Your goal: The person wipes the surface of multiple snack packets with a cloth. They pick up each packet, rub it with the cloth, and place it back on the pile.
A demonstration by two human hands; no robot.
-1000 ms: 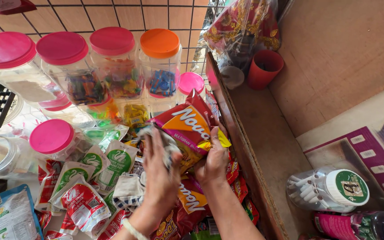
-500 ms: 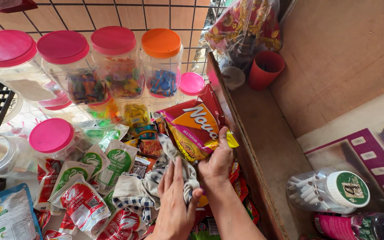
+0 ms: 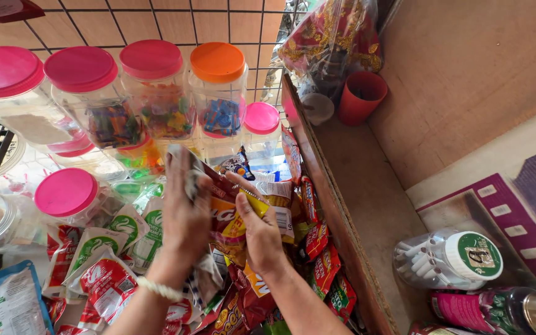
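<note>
Row of lidded jars [image 3: 156,93] stands at the back against the wire grid [image 3: 156,18]; a smaller jar [image 3: 262,121] sits at the row's right end; another lidded jar [image 3: 68,195] stands in front of the row, to the left; sachets [image 3: 103,273] lie in a heap before that jar; left hand [image 3: 184,214] and right hand [image 3: 262,232] are side by side over the snack packets [image 3: 243,217], in front of the jar row; more packets [image 3: 317,260] line the wooden divider [image 3: 336,217] just right of the hands; right of the divider, a cup [image 3: 360,96] stands at the back beside a bagged bundle [image 3: 333,37]; a tub of sticks [image 3: 451,260] lies nearer, with a bottle [image 3: 497,313] in front of it.
</note>
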